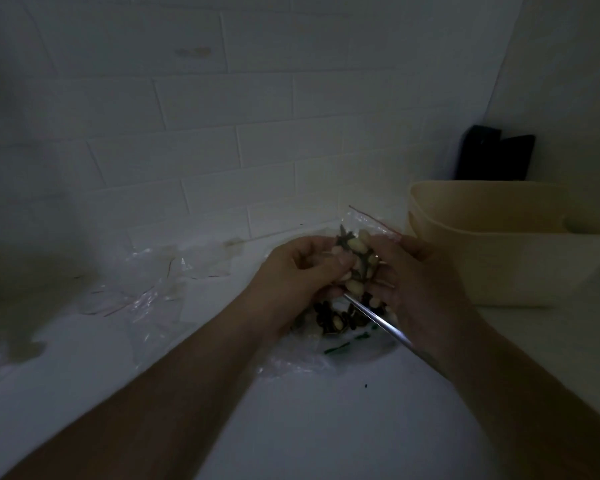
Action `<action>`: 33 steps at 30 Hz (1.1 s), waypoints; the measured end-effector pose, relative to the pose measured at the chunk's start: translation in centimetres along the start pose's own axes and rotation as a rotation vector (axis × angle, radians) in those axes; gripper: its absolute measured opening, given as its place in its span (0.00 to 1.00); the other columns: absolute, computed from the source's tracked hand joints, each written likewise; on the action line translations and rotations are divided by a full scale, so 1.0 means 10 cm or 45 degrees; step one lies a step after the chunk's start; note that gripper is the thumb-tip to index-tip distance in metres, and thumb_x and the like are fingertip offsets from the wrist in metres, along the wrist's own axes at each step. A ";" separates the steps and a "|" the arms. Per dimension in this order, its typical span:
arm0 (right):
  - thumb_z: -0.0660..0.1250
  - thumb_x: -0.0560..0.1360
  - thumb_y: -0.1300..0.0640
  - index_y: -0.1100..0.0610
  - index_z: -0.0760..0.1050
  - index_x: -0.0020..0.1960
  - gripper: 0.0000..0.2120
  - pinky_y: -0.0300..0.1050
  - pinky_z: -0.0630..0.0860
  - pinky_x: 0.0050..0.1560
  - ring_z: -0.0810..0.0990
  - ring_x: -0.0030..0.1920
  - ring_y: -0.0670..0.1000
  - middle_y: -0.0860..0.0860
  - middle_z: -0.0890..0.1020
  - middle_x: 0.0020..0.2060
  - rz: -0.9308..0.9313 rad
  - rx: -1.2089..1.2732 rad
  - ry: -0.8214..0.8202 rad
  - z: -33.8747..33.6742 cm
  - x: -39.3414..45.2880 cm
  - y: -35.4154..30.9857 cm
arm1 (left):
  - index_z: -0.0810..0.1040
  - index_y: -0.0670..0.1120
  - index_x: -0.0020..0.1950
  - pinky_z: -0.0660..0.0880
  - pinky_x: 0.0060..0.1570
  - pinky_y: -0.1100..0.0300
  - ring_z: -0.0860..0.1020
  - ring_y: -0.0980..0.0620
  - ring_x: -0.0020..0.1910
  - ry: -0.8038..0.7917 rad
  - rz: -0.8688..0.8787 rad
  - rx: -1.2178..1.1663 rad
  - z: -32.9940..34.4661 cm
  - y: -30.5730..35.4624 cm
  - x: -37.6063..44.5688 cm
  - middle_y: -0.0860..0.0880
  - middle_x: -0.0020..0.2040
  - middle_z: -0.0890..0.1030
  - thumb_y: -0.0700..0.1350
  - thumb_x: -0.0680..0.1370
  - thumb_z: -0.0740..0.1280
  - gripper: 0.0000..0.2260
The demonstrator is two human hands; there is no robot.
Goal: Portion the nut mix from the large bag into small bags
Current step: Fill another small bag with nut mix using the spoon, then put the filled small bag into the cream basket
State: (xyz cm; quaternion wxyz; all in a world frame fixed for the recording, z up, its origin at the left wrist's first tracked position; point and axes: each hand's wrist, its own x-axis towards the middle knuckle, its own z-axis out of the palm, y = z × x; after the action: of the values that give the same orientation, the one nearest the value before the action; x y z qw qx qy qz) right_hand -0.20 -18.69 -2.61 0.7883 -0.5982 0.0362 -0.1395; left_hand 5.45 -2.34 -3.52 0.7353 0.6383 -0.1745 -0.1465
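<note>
Head view, dim light, over a white counter (309, 427) against a white tiled wall (187, 116). Far left on the counter lies a loose heap of clear empty small bags (146, 285), crumpled, with thin red strips along their mouths.

Next, near the middle, the left hand (291, 275) has its fingers curled in, pinching the near edge of a small clear bag (368, 223) that both hands hold up just above the counter. That bag has a red strip at its top, which sticks up and tilts toward the right behind the fingers. It is partly filled with nut mix (355, 258): pale, oval nuts mixed with dark, thin seeds, bunched between the two hands.

Below the hands, the large bag (326, 355) lies flat on the counter, clear plastic with green marks near its mouth, and more of the same pale and dark mix shows inside it, partly hidden by the wrists.

The right hand (420, 282) is curled too, gripping the other side of the small bag; a shiny metal handle (381, 320) runs slantwise under it, and whether the fingers also hold it cannot be told.

Just right of the hands stands a cream plastic tub (499, 271), and behind it, in the corner, two dark flat objects (496, 157) lean on the wall.
</note>
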 end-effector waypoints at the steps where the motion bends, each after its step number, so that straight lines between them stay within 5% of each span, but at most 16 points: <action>1: 0.68 0.81 0.60 0.62 0.86 0.50 0.09 0.53 0.85 0.48 0.88 0.48 0.60 0.62 0.87 0.48 0.012 0.025 -0.015 0.01 0.01 -0.01 | 0.83 0.40 0.62 0.82 0.57 0.51 0.85 0.39 0.54 0.015 0.014 0.009 -0.01 -0.02 0.01 0.35 0.56 0.85 0.43 0.79 0.73 0.13; 4: 0.69 0.81 0.59 0.60 0.86 0.49 0.08 0.56 0.84 0.52 0.88 0.50 0.62 0.63 0.87 0.49 0.029 0.054 -0.067 0.02 0.01 -0.01 | 0.84 0.40 0.60 0.82 0.58 0.49 0.86 0.39 0.54 0.039 0.055 0.012 -0.03 -0.03 0.03 0.38 0.54 0.87 0.41 0.78 0.75 0.12; 9: 0.71 0.79 0.59 0.58 0.86 0.52 0.06 0.52 0.83 0.52 0.87 0.44 0.54 0.58 0.88 0.47 0.068 -0.039 -0.154 0.03 0.01 0.05 | 0.83 0.42 0.57 0.80 0.38 0.63 0.84 0.51 0.38 -0.002 0.136 -0.008 -0.06 -0.01 0.02 0.42 0.44 0.87 0.44 0.68 0.76 0.18; 13: 0.70 0.80 0.59 0.62 0.84 0.58 0.10 0.57 0.82 0.59 0.87 0.49 0.57 0.61 0.87 0.51 0.058 -0.051 -0.139 0.00 0.04 0.09 | 0.83 0.43 0.58 0.82 0.41 0.61 0.85 0.47 0.42 -0.042 0.169 -0.020 -0.07 -0.05 0.03 0.39 0.48 0.85 0.46 0.68 0.76 0.19; 17: 0.70 0.80 0.62 0.63 0.84 0.57 0.08 0.52 0.82 0.54 0.87 0.50 0.56 0.60 0.87 0.51 0.072 0.030 -0.151 -0.02 0.01 0.08 | 0.83 0.42 0.58 0.83 0.45 0.59 0.86 0.45 0.46 -0.038 0.129 -0.021 -0.07 -0.09 0.05 0.39 0.50 0.85 0.46 0.69 0.76 0.18; 24: 0.67 0.82 0.63 0.62 0.81 0.62 0.10 0.53 0.82 0.58 0.86 0.56 0.57 0.59 0.87 0.55 0.034 0.081 -0.184 0.04 -0.05 0.01 | 0.77 0.42 0.43 0.83 0.48 0.52 0.83 0.44 0.43 -0.028 0.147 0.157 -0.04 0.05 0.12 0.41 0.42 0.83 0.45 0.72 0.81 0.14; 26: 0.67 0.81 0.61 0.61 0.82 0.62 0.11 0.58 0.81 0.60 0.85 0.59 0.61 0.60 0.86 0.56 0.052 0.145 -0.175 0.04 -0.08 -0.02 | 0.78 0.39 0.47 0.78 0.56 0.44 0.82 0.41 0.46 -0.156 0.068 0.172 -0.05 0.12 0.16 0.37 0.45 0.83 0.56 0.73 0.80 0.22; 29: 0.67 0.81 0.62 0.58 0.85 0.58 0.10 0.58 0.81 0.60 0.85 0.56 0.62 0.61 0.86 0.54 0.035 0.244 -0.138 0.04 -0.09 -0.14 | 0.79 0.37 0.55 0.70 0.67 0.33 0.78 0.31 0.56 -0.098 -0.198 0.016 0.04 0.30 0.29 0.27 0.57 0.79 0.75 0.72 0.65 0.39; 33: 0.67 0.81 0.64 0.59 0.83 0.58 0.09 0.55 0.84 0.51 0.86 0.48 0.58 0.60 0.87 0.49 -0.105 0.225 -0.106 -0.04 -0.09 -0.44 | 0.81 0.35 0.62 0.74 0.64 0.39 0.79 0.34 0.56 -0.020 -0.320 -0.066 0.42 0.53 0.52 0.31 0.60 0.79 0.51 0.79 0.69 0.21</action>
State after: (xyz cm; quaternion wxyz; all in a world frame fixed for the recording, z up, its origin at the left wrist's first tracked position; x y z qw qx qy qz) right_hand -1.94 -19.92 1.34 0.8323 -0.5327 -0.0336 -0.1495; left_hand 8.21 -7.64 2.60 0.7259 0.6348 -0.0951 -0.2471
